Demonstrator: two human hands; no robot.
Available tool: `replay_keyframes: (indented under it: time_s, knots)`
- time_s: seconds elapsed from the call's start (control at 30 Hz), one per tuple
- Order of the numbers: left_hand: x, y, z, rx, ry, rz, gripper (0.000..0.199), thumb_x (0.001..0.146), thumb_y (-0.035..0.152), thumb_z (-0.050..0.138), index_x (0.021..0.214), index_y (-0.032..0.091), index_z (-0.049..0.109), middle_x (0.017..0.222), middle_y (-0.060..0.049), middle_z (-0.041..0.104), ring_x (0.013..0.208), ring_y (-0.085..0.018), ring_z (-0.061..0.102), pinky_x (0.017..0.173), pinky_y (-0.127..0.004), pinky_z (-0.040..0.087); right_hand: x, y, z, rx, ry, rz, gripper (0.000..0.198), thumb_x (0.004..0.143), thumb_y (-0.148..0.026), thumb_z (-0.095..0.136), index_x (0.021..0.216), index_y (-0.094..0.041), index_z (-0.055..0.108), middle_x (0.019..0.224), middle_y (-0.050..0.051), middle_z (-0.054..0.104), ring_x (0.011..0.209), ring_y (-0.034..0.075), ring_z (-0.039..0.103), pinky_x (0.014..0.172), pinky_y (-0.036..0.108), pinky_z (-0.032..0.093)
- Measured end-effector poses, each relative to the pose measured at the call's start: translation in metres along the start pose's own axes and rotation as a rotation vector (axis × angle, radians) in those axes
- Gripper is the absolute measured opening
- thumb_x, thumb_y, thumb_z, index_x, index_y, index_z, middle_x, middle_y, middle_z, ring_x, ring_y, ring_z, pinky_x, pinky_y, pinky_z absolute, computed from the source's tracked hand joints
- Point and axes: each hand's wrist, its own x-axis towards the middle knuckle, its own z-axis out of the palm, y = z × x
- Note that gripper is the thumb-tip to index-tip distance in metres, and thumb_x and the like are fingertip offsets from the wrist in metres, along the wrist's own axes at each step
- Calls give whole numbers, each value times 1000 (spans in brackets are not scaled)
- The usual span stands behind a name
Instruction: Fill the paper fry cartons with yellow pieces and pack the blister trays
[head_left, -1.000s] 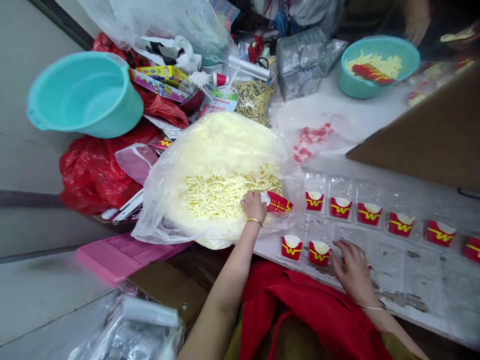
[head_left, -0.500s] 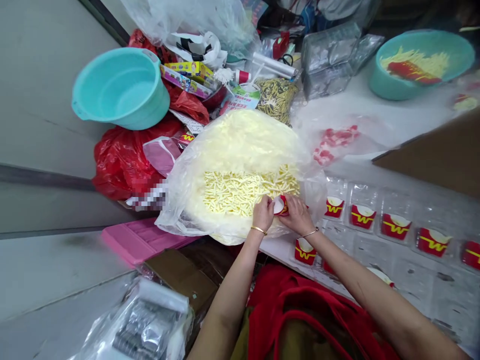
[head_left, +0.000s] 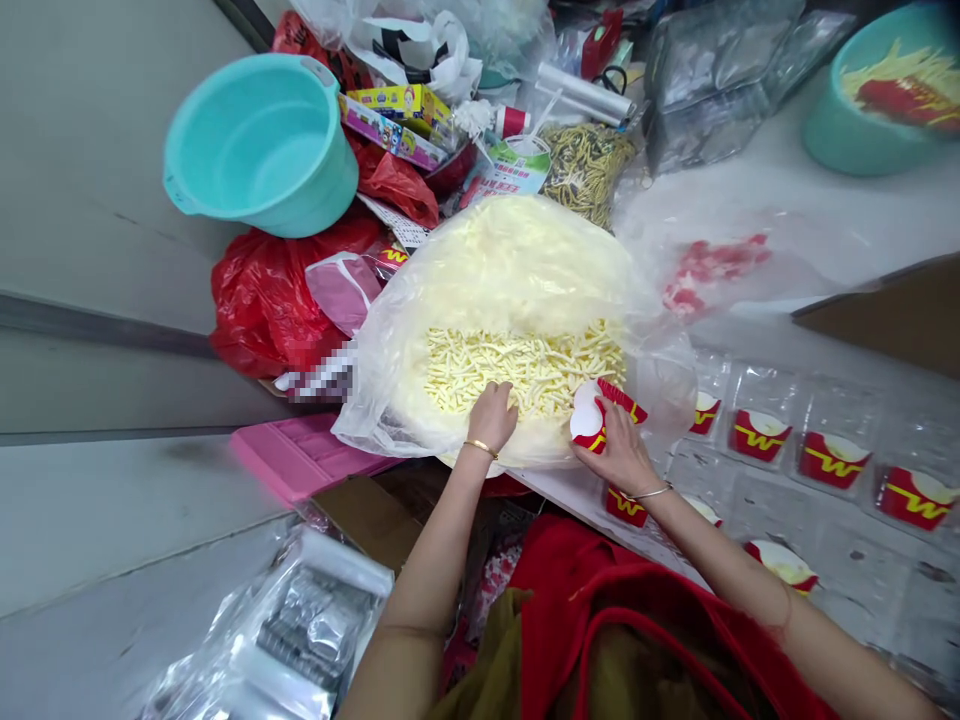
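A large clear plastic bag [head_left: 375,370] lies spread open, with a heap of short pale yellow fry-shaped sticks [head_left: 525,365] inside. My left hand [head_left: 493,418] is at the near edge of the heap, fingers curled down; whether any sticks are in them is hidden. In my right hand [head_left: 624,452] is a red-and-white fry carton [head_left: 589,415] with yellow markings, tilted over the bag's right side. The thumb and fingers close around it.
Several similar red cartons [head_left: 761,435] sit in clear plastic trays at right. A turquoise basin [head_left: 255,140] stands on red bags [head_left: 259,310] at left. Another basin [head_left: 847,120] with yellow strips is at far right. A pink tray [head_left: 300,455] lies left of the bag.
My hands were together at the carton; now the left has moved away to the sticks. The right keeps the carton, which now looks more opened out. The view has shifted slightly.
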Motion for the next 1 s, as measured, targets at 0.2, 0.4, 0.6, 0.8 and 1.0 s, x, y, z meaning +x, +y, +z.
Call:
replay_keyframes:
  time_s: [0.2,0.4,0.6,0.8,1.0]
  knots:
    - [16,3,29,148,-3,-34,17,75,16,57,92,17,53,102,-10,47,80,-19,55,68,-31,46,-7,-3,5,58,-29,23,76,72,-45,62,134,-12,31,123,18,48,112,32,47,96,48,40]
    - [20,-11,24,-355,104,-106,7,70,10,52,71,17,51,67,0,49,65,-13,51,63,-26,43,2,-3,1,97,-5,23,74,75,-48,61,134,-14,31,123,17,49,113,31,47,96,47,41]
    - [18,-8,0,-1202,-21,-365,21,66,26,66,75,16,51,66,2,55,53,-7,51,51,-19,39,14,-11,3,45,-20,-36,73,76,-45,61,135,-13,30,119,17,49,111,32,47,95,47,40]
    - [-1,28,-7,-1272,-208,-280,24,69,27,68,82,15,52,73,0,59,55,-6,52,52,-18,41,30,-34,10,83,1,-38,72,76,-41,63,134,-14,30,116,16,50,107,32,48,90,48,43]
    - [-5,31,3,-756,-44,-29,13,80,27,61,88,17,61,81,-1,60,67,-9,53,61,-20,42,34,-40,0,21,-44,-104,67,77,-33,62,133,-13,32,116,16,50,105,31,46,90,47,42]
